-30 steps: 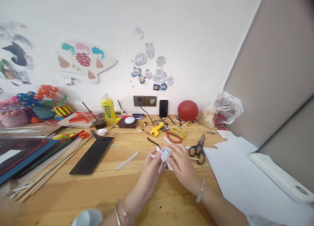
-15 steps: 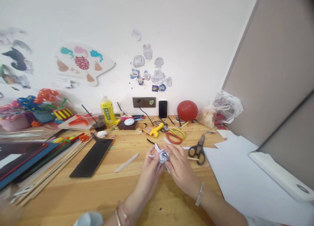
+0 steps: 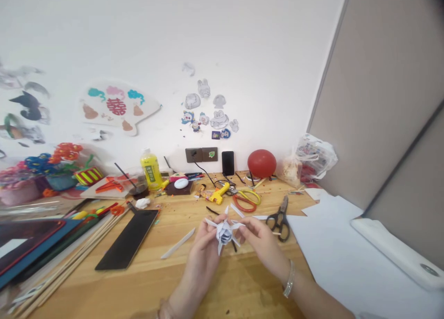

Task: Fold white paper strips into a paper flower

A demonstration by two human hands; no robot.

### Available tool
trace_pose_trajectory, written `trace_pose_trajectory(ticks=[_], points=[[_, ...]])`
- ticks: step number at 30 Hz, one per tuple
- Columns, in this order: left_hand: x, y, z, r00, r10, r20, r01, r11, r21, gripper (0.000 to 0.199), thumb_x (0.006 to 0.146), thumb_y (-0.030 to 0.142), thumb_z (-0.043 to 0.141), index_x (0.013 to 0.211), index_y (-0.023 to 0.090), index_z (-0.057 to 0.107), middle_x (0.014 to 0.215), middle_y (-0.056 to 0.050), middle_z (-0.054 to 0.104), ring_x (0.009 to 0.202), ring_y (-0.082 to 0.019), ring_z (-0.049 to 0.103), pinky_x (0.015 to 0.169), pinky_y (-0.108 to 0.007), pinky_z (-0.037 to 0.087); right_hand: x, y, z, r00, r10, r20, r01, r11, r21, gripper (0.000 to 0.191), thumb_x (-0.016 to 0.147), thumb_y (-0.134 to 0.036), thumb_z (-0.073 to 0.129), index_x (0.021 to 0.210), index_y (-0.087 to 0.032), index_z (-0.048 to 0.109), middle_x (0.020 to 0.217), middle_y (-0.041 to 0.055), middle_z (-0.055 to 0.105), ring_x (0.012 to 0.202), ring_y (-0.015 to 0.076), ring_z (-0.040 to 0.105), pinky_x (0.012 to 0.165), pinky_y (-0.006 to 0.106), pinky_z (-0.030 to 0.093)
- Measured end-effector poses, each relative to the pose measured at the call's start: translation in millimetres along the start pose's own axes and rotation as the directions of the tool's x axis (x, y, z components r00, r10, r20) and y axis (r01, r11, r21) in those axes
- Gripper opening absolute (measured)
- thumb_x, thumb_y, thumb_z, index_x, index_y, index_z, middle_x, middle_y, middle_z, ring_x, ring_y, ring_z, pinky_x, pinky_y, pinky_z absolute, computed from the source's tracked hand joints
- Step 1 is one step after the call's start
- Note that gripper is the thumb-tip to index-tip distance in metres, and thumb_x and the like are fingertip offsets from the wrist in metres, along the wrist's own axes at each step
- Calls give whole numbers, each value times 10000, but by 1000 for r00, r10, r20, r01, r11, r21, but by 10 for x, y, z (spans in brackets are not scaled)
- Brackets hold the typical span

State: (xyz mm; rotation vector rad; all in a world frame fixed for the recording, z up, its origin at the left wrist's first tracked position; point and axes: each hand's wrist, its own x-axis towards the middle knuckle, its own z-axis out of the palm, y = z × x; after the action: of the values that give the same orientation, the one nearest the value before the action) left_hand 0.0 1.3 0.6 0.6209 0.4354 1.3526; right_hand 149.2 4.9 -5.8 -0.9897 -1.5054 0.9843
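Note:
A white paper flower [image 3: 225, 233] with a rolled, dark-lined centre and several pointed strips sticking outward is held over the table. My left hand [image 3: 203, 252] is closed around its left side and underside, the thumb pressing near the centre. With thumb and fingertips, my right hand [image 3: 262, 241] pinches one pointed strip on the flower's right side. Just beyond the hands lies a narrow white paper strip [image 3: 237, 211], and another paper strip [image 3: 178, 243] lies left of my left hand. Black-handled scissors [image 3: 279, 222] rest to the right of my right hand.
Behind the hands are a yellow glue gun [image 3: 219, 194], red- and yellow-handled scissors [image 3: 247, 201] and a red balloon [image 3: 262, 163]. A black tablet [image 3: 127, 239] and wooden sticks [image 3: 74, 259] lie left. White paper sheets [image 3: 342, 254] cover the right. A yellow bottle [image 3: 151, 172] stands at the back.
My right hand has moved from cupping the flower's side to pinching one strip. The flower is turned, its strips now spread more visibly. The camera view has tilted upward slightly.

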Motion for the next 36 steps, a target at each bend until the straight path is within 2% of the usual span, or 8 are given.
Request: trace_pose_trajectory(ticks=[2,5,8,11,16,21,27,36], points=[[6,-9,-24,999,-11,40,10,1000,10,197,650,61,582,794,185,527,937,-32,620,831,-157,597,736,-280,464,22,-4,-21,997,5,-78,-1,998,55,281,794,-441,535,841,-167,574,803,61,665,765,210,644,708,346,526],[8,-20,-50,997,-29,77,24,998,63,190,626,74,593,766,185,529,957,-37,615,861,-182,592,748,-300,456,33,-29,-81,982,-31,-184,33,999,5,281,797,-429,531,890,-168,581,879,78,653,831,218,628,753,355,514],[-3,-31,-45,997,-46,66,35,985,166,160,684,183,618,830,192,553,953,-47,622,866,-197,596,737,-300,449,13,-71,-123,985,-93,-142,80,992,-95,240,815,-373,516,927,-176,598,912,76,652,846,213,622,754,347,509],[-14,-36,-41,998,-56,21,46,949,313,242,708,319,634,911,195,587,895,-54,651,817,-194,606,686,-275,450,-15,-117,-129,984,-159,-81,138,966,-220,183,812,-312,535,912,-191,632,913,62,658,868,208,611,778,341,491],[7,19,-92,994,-98,46,65,883,465,433,698,554,553,787,148,675,803,-92,675,731,-212,615,692,-310,471,-32,-139,-120,984,-173,-42,155,948,-279,181,814,-289,546,912,-188,660,902,59,661,886,205,603,802,347,470],[14,117,-1,999,-47,5,29,688,725,228,590,325,720,744,156,716,778,-92,710,728,-217,621,712,-302,469,-38,-110,-97,974,-228,-8,215,928,-305,128,769,-264,618,862,-200,678,865,49,661,875,204,592,793,353,460],[-14,65,66,981,162,109,-169,420,892,115,574,236,708,686,232,736,707,-59,717,691,-232,614,686,-301,464,-52,-50,-12,954,-298,-23,270,892,-362,54,758,-220,630,793,-205,670,785,38,661,806,199,578,731,341,462],[-55,-64,-52,952,296,76,-161,276,948,115,649,244,662,739,266,732,760,-66,724,707,-252,626,700,-310,434,-58,58,82,969,-232,-79,188,910,-369,99,759,-182,609,834,-211,668,834,32,665,842,203,571,772,352,444]])
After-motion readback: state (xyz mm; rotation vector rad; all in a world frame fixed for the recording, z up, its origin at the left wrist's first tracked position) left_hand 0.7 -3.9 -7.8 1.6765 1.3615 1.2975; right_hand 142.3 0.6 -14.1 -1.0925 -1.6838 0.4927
